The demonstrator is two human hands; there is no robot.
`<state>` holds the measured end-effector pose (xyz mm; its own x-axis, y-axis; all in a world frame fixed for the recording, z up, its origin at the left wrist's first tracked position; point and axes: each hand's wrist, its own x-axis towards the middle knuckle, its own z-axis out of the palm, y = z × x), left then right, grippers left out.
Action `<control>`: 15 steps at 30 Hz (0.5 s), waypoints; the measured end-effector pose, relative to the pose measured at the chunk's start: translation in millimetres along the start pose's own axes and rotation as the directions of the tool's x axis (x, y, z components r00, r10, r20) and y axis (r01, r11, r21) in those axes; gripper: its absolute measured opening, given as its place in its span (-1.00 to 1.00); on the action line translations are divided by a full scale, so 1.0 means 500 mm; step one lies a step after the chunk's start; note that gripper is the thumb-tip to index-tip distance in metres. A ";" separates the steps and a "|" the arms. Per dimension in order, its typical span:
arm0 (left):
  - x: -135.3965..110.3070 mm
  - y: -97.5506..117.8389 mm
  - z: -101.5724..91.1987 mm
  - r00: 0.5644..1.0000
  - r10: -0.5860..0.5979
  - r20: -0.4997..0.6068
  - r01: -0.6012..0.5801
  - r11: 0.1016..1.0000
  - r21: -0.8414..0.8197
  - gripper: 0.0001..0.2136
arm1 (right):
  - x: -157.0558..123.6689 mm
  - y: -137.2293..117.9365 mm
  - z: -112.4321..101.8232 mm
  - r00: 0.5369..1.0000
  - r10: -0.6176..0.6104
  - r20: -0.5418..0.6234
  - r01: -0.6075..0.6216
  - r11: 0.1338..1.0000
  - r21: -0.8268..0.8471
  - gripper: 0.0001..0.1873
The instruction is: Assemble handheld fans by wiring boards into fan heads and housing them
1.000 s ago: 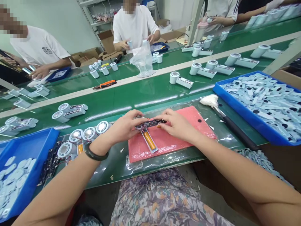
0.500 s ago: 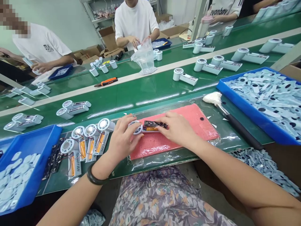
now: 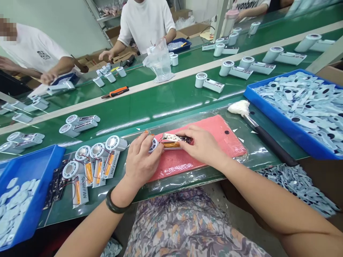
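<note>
A half-built handheld fan (image 3: 171, 141) lies sideways on a pink mat (image 3: 214, 142), its round white head to the left, a circuit board and an orange battery showing in the open handle. My left hand (image 3: 140, 160) is closed around the fan's round head. My right hand (image 3: 202, 144) presses its fingers on the right end of the handle over the circuit board. To the left lie several more open fan units (image 3: 91, 164) with orange batteries.
A blue bin of white round parts (image 3: 29, 200) sits at the left, a blue bin of pale shells (image 3: 270, 107) at the right. A brush (image 3: 257, 125) lies beside the mat. Finished fans (image 3: 209, 84) ride the green conveyor (image 3: 160, 103). Other people work across it.
The fan unit has been turned from pointing toward me to lying sideways on the mat. Both hands moved down with it and now press it against the mat.
</note>
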<state>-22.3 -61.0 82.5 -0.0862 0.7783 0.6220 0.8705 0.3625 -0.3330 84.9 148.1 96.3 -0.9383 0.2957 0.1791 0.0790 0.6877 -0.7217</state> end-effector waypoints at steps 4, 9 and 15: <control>0.006 0.001 0.002 0.994 0.016 0.110 -0.013 1.000 -0.022 -0.88 | 0.012 0.009 -0.004 0.999 0.006 0.046 -0.006 1.000 -0.011 -0.69; 0.003 0.007 0.010 0.982 -0.056 0.180 0.078 0.990 -0.119 -0.87 | 0.014 0.016 0.001 0.997 -0.003 0.076 0.005 1.000 -0.028 -0.73; 0.007 0.022 0.014 0.979 -0.078 0.189 0.110 0.980 -0.164 -0.89 | 0.005 0.017 0.011 0.997 -0.056 0.044 0.059 0.995 -0.079 -0.71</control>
<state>-16.4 -50.8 75.8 -0.2443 0.8305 0.5006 0.9233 0.3570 -0.1417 81.4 150.9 86.8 -0.9552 0.2275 0.1895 0.0496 0.7539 -0.6551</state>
